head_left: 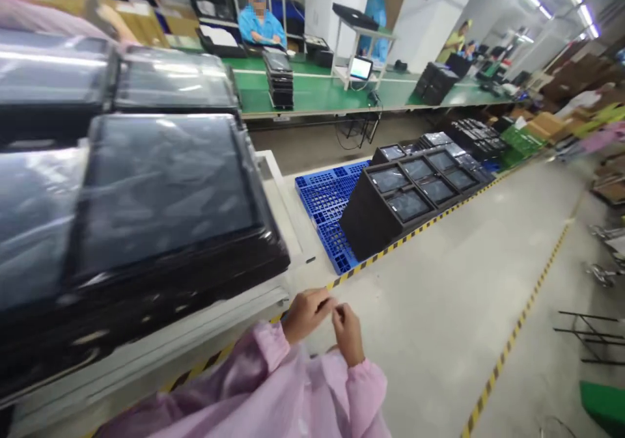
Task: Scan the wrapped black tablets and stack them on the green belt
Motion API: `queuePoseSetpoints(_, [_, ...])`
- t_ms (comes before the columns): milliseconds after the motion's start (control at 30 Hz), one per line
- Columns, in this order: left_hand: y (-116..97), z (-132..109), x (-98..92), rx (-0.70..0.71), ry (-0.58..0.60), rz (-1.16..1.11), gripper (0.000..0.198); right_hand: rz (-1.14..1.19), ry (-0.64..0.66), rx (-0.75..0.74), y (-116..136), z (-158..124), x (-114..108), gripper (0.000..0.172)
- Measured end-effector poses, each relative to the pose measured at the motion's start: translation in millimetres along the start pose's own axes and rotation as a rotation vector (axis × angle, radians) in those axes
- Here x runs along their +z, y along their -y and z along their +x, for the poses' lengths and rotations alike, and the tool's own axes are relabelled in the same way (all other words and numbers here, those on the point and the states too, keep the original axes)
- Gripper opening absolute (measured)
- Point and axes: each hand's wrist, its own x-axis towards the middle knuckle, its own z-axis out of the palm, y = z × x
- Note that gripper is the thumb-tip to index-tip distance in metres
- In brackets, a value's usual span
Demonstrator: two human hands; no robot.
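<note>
My left hand (306, 313) and my right hand (348, 331) meet low in the middle of the view, both in pink sleeves. Their fingertips are pinched together and touch each other above the grey floor. What they pinch, if anything, is too small to make out. Just to the left stands a stack of black flat screens wrapped in clear film (166, 197) on a white platform (273, 177); neither hand touches it.
A blue pallet (322, 197) carries stacked black screens (415, 191) to the right. Yellow-black tape (512, 340) marks the floor. A green workbench (322, 93) runs across the back with a person in blue seated behind it. Metal frames (590, 337) lie at far right.
</note>
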Motion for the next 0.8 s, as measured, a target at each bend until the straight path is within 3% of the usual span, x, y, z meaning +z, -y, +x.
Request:
queuePoseSetpoints(100, [12,54,-8.5,0.032,-0.249,0.079,0.034,-0.091,-0.111,0.102,-35,53,-64,0.03])
queuePoseSetpoints(233, [49,98,-6.8,-0.042,-0.444,0.237,0.028,-0.307,-0.035,0.146,-65,150,-132,0.017])
queuePoseSetpoints(333, [78,118,5.8,-0.175,-0.57,0.414,0.047,-0.489,0.038,0.114,-53,248,-171,0.011])
queuePoseSetpoints(433, [97,131,17.0,-0.333,-0.679,0.524,0.061,-0.607,0.078,0.076,-21,352,-194,0.01])
queuePoseSetpoints(533, [108,138,23.1,-0.542,-0.761,0.522,0.075,-0.743,0.12,0.031,15,445,-196,0.014])
queuePoseSetpoints(633, [112,144,24.3,-0.812,-0.794,0.432,0.083,-0.84,0.198,-0.04,51,522,-176,0.025])
queuePoseSetpoints(733, [112,162,15.1,-0.964,-0.791,0.383,0.081,-0.953,0.28,-0.068,77,583,-148,0.03])
queuePoseSetpoints(800, [116,187,-1.9,-1.002,-0.832,0.406,0.077,-1.089,0.39,-0.037,79,613,-131,0.03])
